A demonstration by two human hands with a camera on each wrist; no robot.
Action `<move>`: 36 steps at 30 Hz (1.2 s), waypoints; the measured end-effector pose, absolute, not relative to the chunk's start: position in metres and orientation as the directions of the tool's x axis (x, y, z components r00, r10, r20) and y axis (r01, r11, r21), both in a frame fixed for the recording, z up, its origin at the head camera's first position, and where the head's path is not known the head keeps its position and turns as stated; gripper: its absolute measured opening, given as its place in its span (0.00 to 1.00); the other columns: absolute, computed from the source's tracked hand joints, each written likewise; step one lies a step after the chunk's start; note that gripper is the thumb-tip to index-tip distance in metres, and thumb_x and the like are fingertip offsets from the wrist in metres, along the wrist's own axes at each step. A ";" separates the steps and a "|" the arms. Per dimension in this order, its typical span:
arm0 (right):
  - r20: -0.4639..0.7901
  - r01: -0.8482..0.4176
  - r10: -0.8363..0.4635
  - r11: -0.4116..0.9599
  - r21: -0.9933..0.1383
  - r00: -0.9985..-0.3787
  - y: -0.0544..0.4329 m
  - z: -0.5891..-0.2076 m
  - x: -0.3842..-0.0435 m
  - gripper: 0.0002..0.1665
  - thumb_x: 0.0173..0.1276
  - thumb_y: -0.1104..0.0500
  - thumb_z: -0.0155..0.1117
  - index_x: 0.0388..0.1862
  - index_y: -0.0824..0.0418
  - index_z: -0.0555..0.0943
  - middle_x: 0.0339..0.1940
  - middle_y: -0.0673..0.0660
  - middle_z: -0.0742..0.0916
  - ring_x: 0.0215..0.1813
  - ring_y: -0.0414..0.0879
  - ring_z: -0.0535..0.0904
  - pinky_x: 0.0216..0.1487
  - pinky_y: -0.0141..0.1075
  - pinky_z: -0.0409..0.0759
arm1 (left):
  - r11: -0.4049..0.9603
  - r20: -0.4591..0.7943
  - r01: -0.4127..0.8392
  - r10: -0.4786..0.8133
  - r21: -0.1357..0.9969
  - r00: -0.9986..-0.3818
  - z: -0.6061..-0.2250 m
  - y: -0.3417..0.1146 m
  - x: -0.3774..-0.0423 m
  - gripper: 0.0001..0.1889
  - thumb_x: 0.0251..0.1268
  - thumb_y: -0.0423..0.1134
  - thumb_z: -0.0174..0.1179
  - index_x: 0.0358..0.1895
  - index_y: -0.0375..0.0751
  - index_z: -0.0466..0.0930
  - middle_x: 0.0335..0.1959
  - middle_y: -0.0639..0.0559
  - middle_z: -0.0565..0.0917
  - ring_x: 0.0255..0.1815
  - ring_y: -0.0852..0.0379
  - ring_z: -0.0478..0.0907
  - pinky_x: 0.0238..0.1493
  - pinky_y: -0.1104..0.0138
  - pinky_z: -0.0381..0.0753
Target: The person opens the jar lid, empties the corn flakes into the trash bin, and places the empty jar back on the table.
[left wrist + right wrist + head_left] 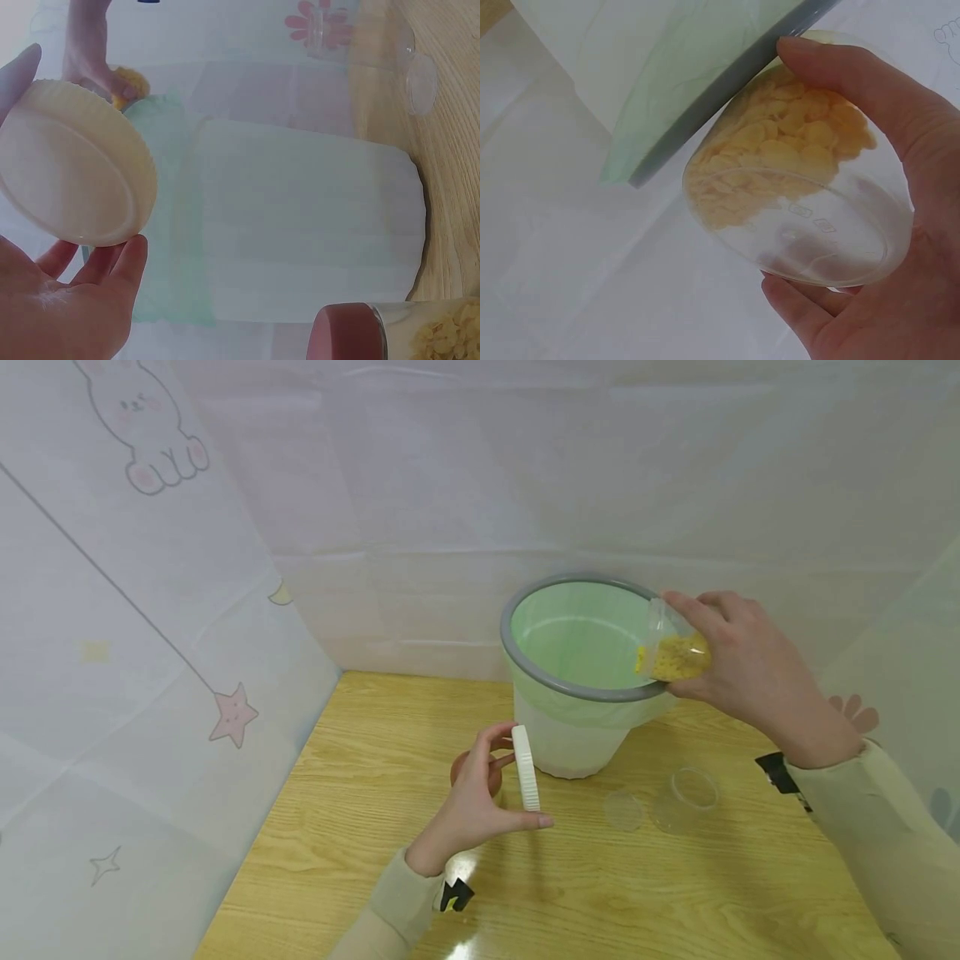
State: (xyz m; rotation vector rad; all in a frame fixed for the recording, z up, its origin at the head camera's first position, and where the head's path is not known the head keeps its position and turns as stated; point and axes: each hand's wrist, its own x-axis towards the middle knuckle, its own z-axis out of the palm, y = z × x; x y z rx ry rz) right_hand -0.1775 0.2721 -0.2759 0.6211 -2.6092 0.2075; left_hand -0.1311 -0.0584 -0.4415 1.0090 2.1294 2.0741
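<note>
My right hand (753, 664) grips a clear plastic jar (678, 657), tipped on its side with its mouth at the right rim of the bin (573, 739). Yellow flakes (780, 146) lie along the jar's lower side, some close to the mouth. The bin is white, lined with a green bag (581, 635) and topped by a grey ring. Lower left of it, my left hand (472, 802) pinches a ribbed white lid (527, 770) by its edge, held upright above the table. Its flat face shows in the left wrist view.
Behind my left hand stands a jar with a reddish lid (349, 334), partly hidden in the head view, with yellow flakes inside. A clear disc (624, 811) and a clear container (686, 800) lie on the wooden table (360, 760) right of the bin. Pale printed sheets hang around.
</note>
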 end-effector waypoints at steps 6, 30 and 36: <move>0.448 -0.458 -0.392 0.888 -0.045 -0.804 0.271 -0.275 -0.177 0.66 0.38 0.59 0.88 0.78 0.58 0.65 0.57 0.74 0.75 0.54 0.73 0.71 0.48 0.69 0.72 | -0.076 0.426 0.440 0.439 0.895 -0.791 -0.441 -0.058 -0.131 0.60 0.39 0.32 0.86 0.76 0.56 0.55 0.67 0.51 0.66 0.67 0.49 0.64 0.70 0.58 0.68; 0.413 -0.433 -0.374 0.899 -0.057 -0.830 0.268 -0.273 -0.175 0.68 0.39 0.59 0.89 0.80 0.55 0.63 0.59 0.73 0.74 0.55 0.73 0.69 0.47 0.69 0.72 | -0.049 0.408 0.432 0.440 0.900 -0.800 -0.442 -0.060 -0.130 0.59 0.39 0.33 0.86 0.76 0.56 0.55 0.68 0.53 0.66 0.68 0.48 0.63 0.70 0.58 0.68; 0.419 -0.442 -0.382 0.896 -0.052 -0.824 0.269 -0.273 -0.175 0.69 0.38 0.59 0.90 0.80 0.56 0.63 0.59 0.74 0.74 0.55 0.74 0.69 0.48 0.69 0.72 | -0.052 0.407 0.431 0.442 0.901 -0.799 -0.442 -0.060 -0.130 0.59 0.39 0.33 0.86 0.76 0.56 0.55 0.68 0.53 0.66 0.68 0.47 0.63 0.70 0.57 0.68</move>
